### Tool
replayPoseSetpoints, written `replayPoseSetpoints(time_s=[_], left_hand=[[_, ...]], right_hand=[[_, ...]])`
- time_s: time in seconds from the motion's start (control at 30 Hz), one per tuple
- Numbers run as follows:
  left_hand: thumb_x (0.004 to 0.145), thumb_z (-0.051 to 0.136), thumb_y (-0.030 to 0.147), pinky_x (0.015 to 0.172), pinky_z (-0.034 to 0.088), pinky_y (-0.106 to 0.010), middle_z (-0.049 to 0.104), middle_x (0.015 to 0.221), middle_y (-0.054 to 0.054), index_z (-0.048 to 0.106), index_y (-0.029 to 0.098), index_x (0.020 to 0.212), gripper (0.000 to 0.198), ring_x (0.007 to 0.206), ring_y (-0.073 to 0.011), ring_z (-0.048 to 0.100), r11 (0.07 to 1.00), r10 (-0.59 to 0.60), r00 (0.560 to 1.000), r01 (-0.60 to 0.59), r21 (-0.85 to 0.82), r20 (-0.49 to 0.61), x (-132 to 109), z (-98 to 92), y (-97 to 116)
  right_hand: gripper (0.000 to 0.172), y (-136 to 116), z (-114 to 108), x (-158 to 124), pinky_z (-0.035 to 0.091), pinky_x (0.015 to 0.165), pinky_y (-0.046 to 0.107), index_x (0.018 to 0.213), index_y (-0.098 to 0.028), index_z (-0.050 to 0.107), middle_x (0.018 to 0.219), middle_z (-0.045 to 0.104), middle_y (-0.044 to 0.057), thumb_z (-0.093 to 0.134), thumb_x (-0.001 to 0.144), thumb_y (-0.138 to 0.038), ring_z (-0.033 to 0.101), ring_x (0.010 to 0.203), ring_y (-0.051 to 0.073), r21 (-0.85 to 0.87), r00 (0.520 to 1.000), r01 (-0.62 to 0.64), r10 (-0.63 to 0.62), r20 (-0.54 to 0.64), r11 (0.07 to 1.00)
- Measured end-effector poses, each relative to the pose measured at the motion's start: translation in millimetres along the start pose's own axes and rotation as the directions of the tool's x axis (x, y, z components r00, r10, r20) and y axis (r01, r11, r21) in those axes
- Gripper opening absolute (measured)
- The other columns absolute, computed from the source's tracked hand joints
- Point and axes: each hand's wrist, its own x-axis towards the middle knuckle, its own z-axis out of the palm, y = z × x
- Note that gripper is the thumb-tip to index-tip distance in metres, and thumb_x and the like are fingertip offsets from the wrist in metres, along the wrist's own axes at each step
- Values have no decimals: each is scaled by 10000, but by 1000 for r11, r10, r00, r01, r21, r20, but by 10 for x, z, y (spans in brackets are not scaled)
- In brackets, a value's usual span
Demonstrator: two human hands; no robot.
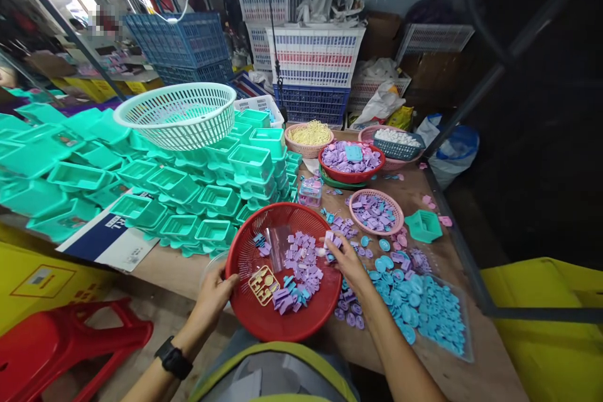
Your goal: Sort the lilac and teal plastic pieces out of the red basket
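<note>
A round red basket (264,320) sits at the table's near edge, holding lilac and blue plastic pieces (301,270), a yellow part frame (264,284) and a clear lid. My left hand (214,295), with a black watch on the wrist, grips the basket's left rim. My right hand (342,257) hovers over the basket's right side, its fingers pinched on small lilac and white pieces (330,240). A heap of blue round discs (419,304) lies on the table to the right of that hand.
Stacks of teal plastic boxes (188,188) fill the left of the table, topped by a pale green basket (176,114). Further back stand a pink basket (375,211), a red bowl of lilac parts (351,162) and crates (313,56). A red stool (66,342) is lower left.
</note>
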Motion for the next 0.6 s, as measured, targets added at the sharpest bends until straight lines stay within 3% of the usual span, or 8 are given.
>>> replayPoseSetpoints(time_s=[0.17, 0.27, 0.37, 0.6], left_hand=[[520, 615, 500, 580, 471, -294, 678, 745, -50, 649, 143, 869, 500, 681, -221, 588, 988, -103, 994, 106, -116, 30, -39, -39, -65], [537, 643, 483, 536, 444, -273, 655, 693, -24, 639, 141, 888, 490, 605, -188, 555, 980, -132, 991, 134, -146, 22, -73, -88, -73], [539, 654, 461, 540, 448, -262, 668, 704, -25, 644, 140, 888, 474, 611, -179, 557, 975, -138, 990, 139, -171, 16, -106, -150, -51], [506, 651, 470, 577, 457, -263, 694, 745, -47, 654, 140, 842, 472, 668, -191, 580, 972, -181, 983, 173, -156, -41, -150, -242, -30]], right_hand=[[591, -113, -334, 88, 552, 529, 231, 1088, -273, 630, 1075, 723, 13, 881, 625, -543, 655, 793, 158, 471, 965, -183, 249, -80, 863], [462, -84, -523, 132, 571, 513, 237, 1058, -291, 618, 1008, 736, -9, 860, 693, -437, 660, 755, 155, 516, 938, -202, 315, -141, 832], [339, -44, -642, 135, 610, 541, 287, 1036, -281, 617, 984, 753, 4, 809, 772, -372, 690, 781, 187, 559, 926, -239, 360, -116, 794], [256, -43, -641, 91, 632, 593, 315, 1156, -287, 603, 938, 769, 5, 667, 912, -331, 719, 803, 195, 640, 915, -293, 402, -26, 710]])
